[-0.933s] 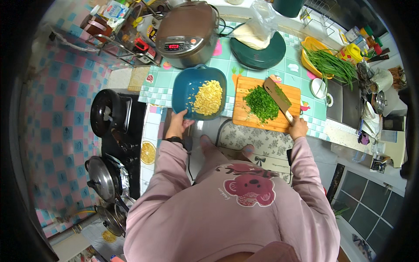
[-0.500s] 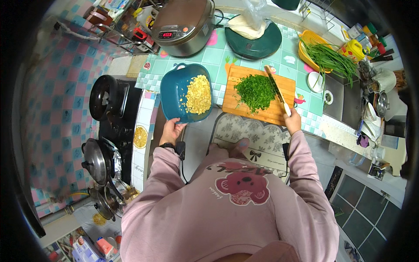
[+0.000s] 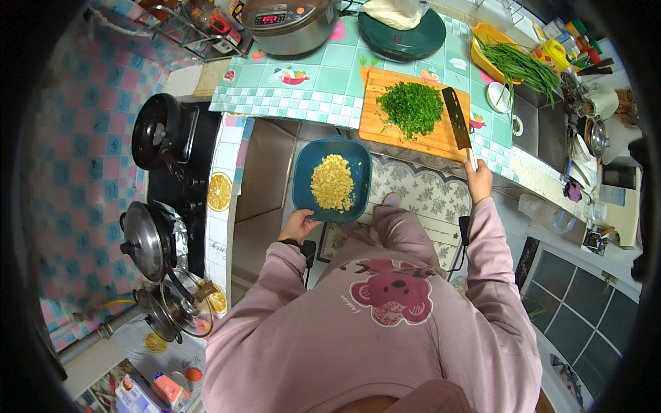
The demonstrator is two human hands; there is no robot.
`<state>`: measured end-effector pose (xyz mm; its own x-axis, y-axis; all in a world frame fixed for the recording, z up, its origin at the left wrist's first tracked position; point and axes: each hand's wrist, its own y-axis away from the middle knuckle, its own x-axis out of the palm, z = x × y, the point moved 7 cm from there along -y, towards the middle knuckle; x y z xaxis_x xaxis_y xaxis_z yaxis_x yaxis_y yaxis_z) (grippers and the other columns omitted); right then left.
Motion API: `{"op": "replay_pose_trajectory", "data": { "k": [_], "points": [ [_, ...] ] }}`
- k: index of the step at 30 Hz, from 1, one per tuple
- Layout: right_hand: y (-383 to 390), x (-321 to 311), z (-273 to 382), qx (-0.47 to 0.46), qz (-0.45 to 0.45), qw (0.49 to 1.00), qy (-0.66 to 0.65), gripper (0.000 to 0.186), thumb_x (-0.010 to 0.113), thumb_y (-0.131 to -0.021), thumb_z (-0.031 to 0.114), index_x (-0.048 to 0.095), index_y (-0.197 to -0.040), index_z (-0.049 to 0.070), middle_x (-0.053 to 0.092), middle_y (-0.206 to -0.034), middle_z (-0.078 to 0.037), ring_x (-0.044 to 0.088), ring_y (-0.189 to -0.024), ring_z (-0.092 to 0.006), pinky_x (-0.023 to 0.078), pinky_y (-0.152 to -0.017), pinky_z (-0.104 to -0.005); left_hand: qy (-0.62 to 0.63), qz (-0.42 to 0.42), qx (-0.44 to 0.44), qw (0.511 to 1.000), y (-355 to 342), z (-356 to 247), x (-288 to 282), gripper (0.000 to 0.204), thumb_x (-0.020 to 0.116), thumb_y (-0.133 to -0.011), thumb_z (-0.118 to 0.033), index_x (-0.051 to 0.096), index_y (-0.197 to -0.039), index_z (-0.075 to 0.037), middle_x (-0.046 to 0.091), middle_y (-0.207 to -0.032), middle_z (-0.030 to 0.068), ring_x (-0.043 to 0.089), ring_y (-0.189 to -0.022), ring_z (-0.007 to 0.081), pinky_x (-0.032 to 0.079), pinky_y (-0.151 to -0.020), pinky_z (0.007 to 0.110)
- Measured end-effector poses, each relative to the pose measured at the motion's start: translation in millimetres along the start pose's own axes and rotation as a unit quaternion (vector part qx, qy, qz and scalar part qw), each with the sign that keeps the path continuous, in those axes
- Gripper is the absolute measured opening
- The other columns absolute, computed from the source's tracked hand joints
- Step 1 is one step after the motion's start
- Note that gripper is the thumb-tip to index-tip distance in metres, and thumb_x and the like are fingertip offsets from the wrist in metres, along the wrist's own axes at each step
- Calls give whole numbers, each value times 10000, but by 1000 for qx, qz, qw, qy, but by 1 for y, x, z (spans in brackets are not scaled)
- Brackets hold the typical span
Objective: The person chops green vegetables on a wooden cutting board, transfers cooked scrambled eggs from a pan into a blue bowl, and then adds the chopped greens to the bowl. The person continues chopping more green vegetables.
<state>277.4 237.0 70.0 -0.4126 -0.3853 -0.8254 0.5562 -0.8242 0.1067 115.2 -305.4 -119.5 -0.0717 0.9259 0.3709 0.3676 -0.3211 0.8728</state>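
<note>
My left hand (image 3: 300, 225) grips the near rim of a teal square basin (image 3: 303, 184), which hangs in front of the counter edge, over the floor. Chopped yellow bits, perhaps scrambled egg, (image 3: 333, 183) lie heaped inside it. My right hand (image 3: 480, 180) is closed round the pale handle of a kitchen knife (image 3: 456, 117). The dark blade rests on or just over the right side of a wooden cutting board (image 3: 375, 131). Beside the blade, finely chopped green chives (image 3: 411, 108) form a pile on the board.
Behind the board sit a dark green round-cornered appliance (image 3: 396, 43) and a rice cooker (image 3: 289, 31). A yellow basket (image 3: 484, 60) of whole chives and a white bowl (image 3: 499, 97) stand by the sink (image 3: 533, 131). Leftward, a black pan (image 3: 155, 131) and lidded pot (image 3: 147, 241) occupy the stove.
The basin has come off the counter, toward me and to the right, in my left hand. The knife has turned so its blade shows broad side up.
</note>
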Motion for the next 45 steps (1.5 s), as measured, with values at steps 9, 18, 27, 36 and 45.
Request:
{"op": "replay_pose_trajectory", "data": {
  "k": [9,18,27,36,45],
  "points": [
    [-66,0,10,-50,31,994,97,395,624,-889,405,616,-967,17,662,-830,-239,641,-815,-410,484,-706,-474,-162,-84,46,982,-13,34,63,471,471,-809,73,489,-1240,-116,625,-1063,122,655,-772,258,601,-583,440],
    [-122,3,10,-175,50,977,112,384,616,-887,452,636,-1153,177,682,-842,-171,657,-796,-368,498,-680,-457,-46,19,54,997,-37,85,159,517,425,-837,100,403,-1322,-76,551,-1202,192,633,-979,358,604,-695,494],
    [-77,7,5,-147,118,981,54,350,626,-893,421,674,-1094,138,688,-843,-179,667,-794,-359,509,-686,-414,-108,-6,10,994,-37,85,166,515,450,-828,91,418,-1300,-114,585,-1181,151,653,-946,347,596,-703,512],
    [-9,10,-14,-72,134,988,22,314,639,-895,372,670,-1077,118,669,-794,-194,652,-734,-371,499,-642,-419,-121,29,13,992,-21,72,182,611,447,-796,106,330,-1336,-155,520,-1210,162,609,-1000,361,586,-703,527],
    [49,14,-29,-70,125,989,27,285,664,-874,343,675,-1057,125,668,-789,-190,658,-760,-382,501,-635,-440,-131,54,-6,990,-30,75,191,687,447,-796,102,226,-1370,-204,453,-1278,177,571,-1069,395,560,-786,602]
  ]
}}
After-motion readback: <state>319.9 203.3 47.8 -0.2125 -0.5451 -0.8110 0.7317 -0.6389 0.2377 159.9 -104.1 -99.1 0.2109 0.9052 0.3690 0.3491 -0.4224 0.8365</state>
